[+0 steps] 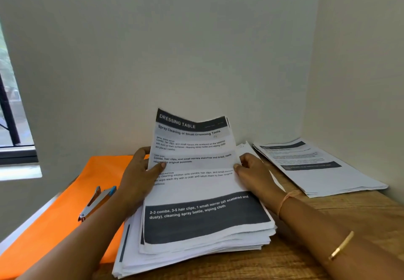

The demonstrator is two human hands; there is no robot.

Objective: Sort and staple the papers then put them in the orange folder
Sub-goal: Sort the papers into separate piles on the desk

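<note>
Two hands hold the top sheet [194, 181] of a thick stack of papers [196, 242], lower centre of frame. On the sheet's left edge, left hand [140, 177] pinches it: thumb on the printed face, fingers behind the page, hidden. On the right edge, right hand [253, 170] pinches the same way, thumb on front, fingers [251, 159] curled behind. Far end of the sheet is lifted and bowed, standing up against the wall [175, 39]; near end lies on the stack. Header reads "DRESSING TABLE"; dark band with white text across the bottom.

Stack is uneven, edges fanned out, and sits on the wooden desk [360, 214], its left side overlapping the orange folder [65, 203]. Folder lies flat, left of frame; cannot tell if open or closed. Stapler [96, 202], silver with a blue end, rests on the folder just left of the left forearm.

Second pile [317, 168], thinner, printed sheets, lies flat at right of frame near the wall corner, apart from the main stack. A few loose sheet corners stick out behind the right hand.

Right wrist has a thin orange thread [286, 198]; gold bangle [341, 246] lower on that forearm. Window [13, 115] at left edge of frame.
</note>
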